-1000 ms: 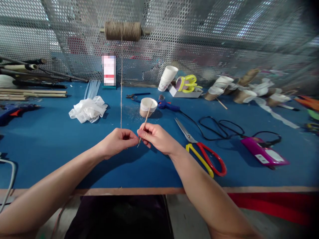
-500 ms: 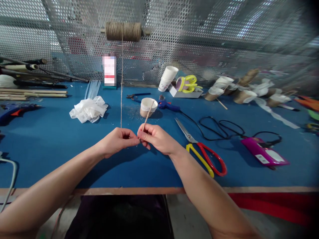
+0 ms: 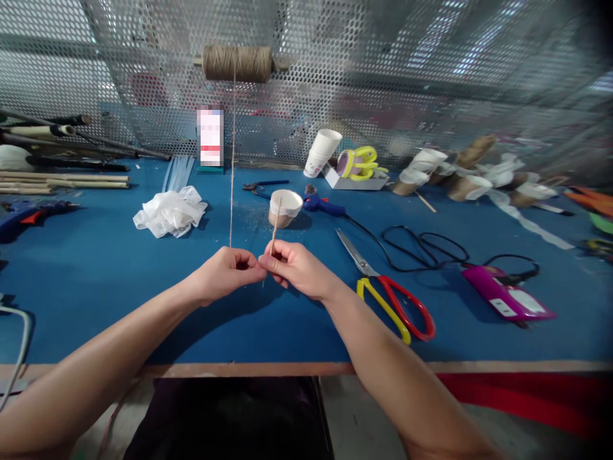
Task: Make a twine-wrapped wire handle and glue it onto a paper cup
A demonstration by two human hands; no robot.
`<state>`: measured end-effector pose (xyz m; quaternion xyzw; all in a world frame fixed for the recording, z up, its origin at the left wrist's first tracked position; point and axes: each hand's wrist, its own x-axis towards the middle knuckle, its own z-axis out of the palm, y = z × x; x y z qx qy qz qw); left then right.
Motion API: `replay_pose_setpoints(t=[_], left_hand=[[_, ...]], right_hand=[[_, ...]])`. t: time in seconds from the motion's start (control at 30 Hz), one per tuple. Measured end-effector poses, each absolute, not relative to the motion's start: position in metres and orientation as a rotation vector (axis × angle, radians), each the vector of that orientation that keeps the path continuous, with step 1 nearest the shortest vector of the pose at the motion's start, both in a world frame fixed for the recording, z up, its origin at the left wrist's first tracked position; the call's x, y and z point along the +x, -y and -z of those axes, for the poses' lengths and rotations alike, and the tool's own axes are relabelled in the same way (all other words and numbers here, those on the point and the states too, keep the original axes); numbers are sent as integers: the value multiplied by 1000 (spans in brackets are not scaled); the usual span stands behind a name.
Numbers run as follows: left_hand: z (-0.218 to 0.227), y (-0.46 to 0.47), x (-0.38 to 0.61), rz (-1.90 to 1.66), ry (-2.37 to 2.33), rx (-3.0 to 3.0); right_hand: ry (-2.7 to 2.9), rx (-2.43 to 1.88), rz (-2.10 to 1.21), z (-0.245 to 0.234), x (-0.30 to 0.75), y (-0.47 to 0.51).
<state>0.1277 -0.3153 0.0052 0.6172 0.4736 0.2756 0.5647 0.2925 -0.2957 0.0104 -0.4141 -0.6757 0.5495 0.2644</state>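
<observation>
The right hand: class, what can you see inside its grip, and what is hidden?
A thin tan piece rises above the fingers; they cover the part they pinch.

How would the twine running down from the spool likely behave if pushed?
The twine is thin, so probably light and floppy despite hanging straight. Its coarse look suggests it won't be slippery. Tugging might turn the spool, which sits on a rod.

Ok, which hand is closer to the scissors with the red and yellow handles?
Right. The right hand is to the left of the scissors, not touching them; the left hand is farther left, beyond the right hand.
</observation>
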Motion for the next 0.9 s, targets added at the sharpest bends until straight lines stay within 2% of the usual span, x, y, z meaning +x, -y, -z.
replay_pose_setpoints(t=[0.27, 0.5, 0.7, 0.9], left_hand=[[-8, 316, 129, -621, -1032, 1394], [-3, 315, 130, -673, -1096, 1437], [-6, 317, 131, -648, -1033, 1403], [-8, 313, 123, -603, -1011, 1454]], right_hand=[[1731, -982, -1615, -8, 292, 296], [1799, -1142, -1447, -6, 290, 296], [1725, -974, -1598, -9, 292, 295], [1789, -1070, -1565, -11, 294, 294]])
